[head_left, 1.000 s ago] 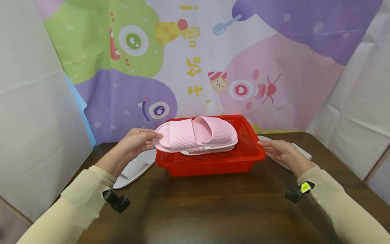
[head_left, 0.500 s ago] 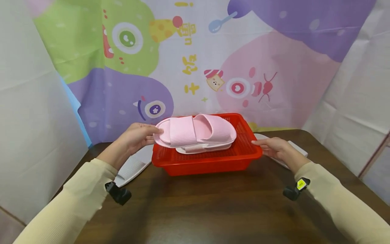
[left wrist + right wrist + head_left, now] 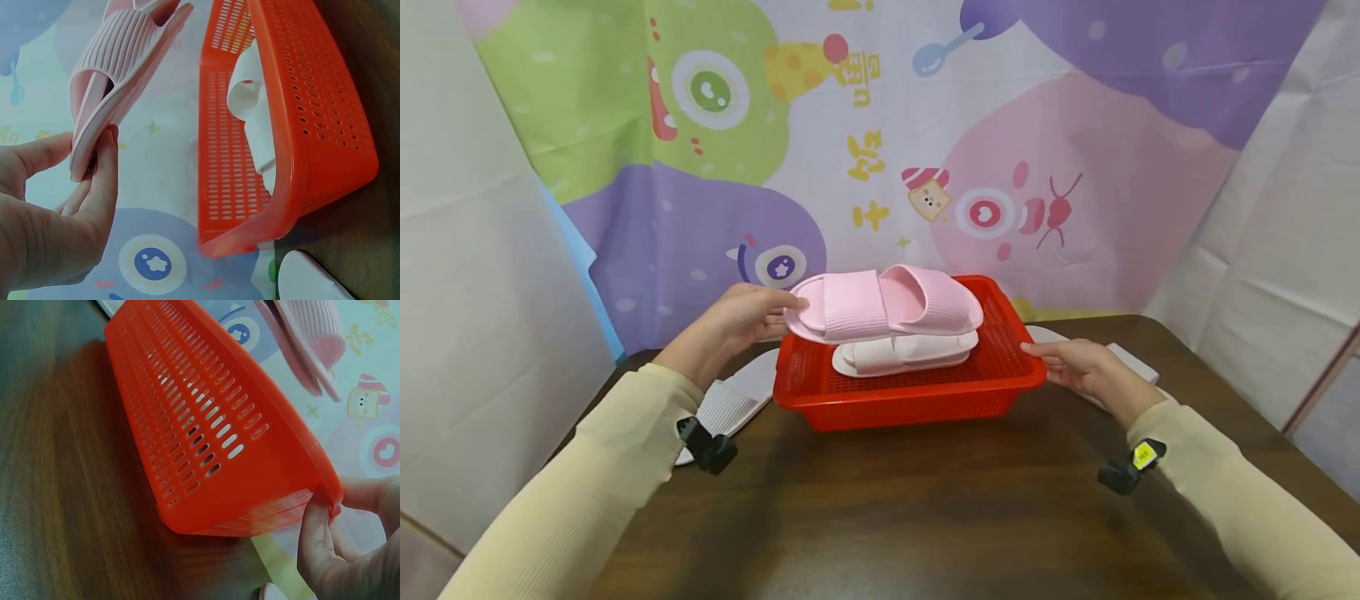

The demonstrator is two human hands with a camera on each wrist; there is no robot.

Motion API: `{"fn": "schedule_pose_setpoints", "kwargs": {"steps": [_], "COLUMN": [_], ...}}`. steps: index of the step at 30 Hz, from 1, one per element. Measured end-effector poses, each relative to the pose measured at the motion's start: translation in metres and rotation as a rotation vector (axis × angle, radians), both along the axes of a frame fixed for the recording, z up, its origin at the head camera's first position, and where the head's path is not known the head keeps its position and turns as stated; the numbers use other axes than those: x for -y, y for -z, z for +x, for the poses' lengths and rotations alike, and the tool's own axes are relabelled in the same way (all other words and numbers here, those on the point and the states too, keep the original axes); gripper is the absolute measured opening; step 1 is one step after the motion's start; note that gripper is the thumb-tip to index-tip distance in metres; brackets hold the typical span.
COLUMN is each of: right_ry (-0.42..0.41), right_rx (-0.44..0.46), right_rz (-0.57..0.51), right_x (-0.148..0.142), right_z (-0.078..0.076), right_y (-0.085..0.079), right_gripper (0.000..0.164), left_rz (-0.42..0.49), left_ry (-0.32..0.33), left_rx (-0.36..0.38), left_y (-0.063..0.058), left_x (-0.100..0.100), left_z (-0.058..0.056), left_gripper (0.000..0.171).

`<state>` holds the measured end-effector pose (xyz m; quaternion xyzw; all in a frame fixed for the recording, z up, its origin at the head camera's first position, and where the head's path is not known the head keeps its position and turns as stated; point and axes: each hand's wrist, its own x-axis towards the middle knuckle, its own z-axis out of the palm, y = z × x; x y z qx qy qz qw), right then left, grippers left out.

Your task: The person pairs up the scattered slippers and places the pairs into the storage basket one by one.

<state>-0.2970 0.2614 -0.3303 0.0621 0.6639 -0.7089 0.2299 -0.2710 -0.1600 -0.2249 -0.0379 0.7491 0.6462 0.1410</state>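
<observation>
My left hand (image 3: 741, 321) pinches the left end of a pair of pink slippers (image 3: 853, 304), fitted one into the other, thumb on top and fingers beneath. They are held level above a red plastic basket (image 3: 902, 410) with slotted walls. Inside the basket lies a pair of white slippers (image 3: 880, 357), partly hidden under the pink ones. In the left wrist view a gap shows between the pink slippers (image 3: 119, 50) and the basket (image 3: 325, 81). The basket's right rim is pinched between thumb and fingers of my right hand (image 3: 1078, 367), seen closely in the right wrist view.
A light grey slipper (image 3: 730, 404) lies on the brown wooden table (image 3: 910, 517) left of the basket. Another pale slipper (image 3: 1045, 335) is partly hidden behind my right hand, with a white block-like thing (image 3: 1133, 363) beside it. A cartoon-printed curtain (image 3: 880, 150) hangs behind.
My left hand has lifted the pink slippers higher, so more of the white pair shows. My right hand keeps its hold on the basket rim. The head view has shifted slightly.
</observation>
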Motion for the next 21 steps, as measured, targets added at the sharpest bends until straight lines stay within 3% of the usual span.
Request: {"fn": "schedule_pose_setpoints", "kwargs": {"steps": [11,21], "right_ry": [0.016,0.017], "right_rx": [0.029,0.01], "right_rz": [0.016,0.004], "right_x": [0.003,0.0], "right_z": [0.002,0.001], "right_y": [0.003,-0.001], "right_gripper": [0.03,0.025], "left_rz": [-0.088,-0.135], "left_ry": [0.02,0.054], "left_rx": [0.009,0.006], "left_y": [0.011,0.005], "left_x": [-0.012,-0.026], "left_z": [-0.013,-0.02], "left_gripper": [0.049,0.045]}}
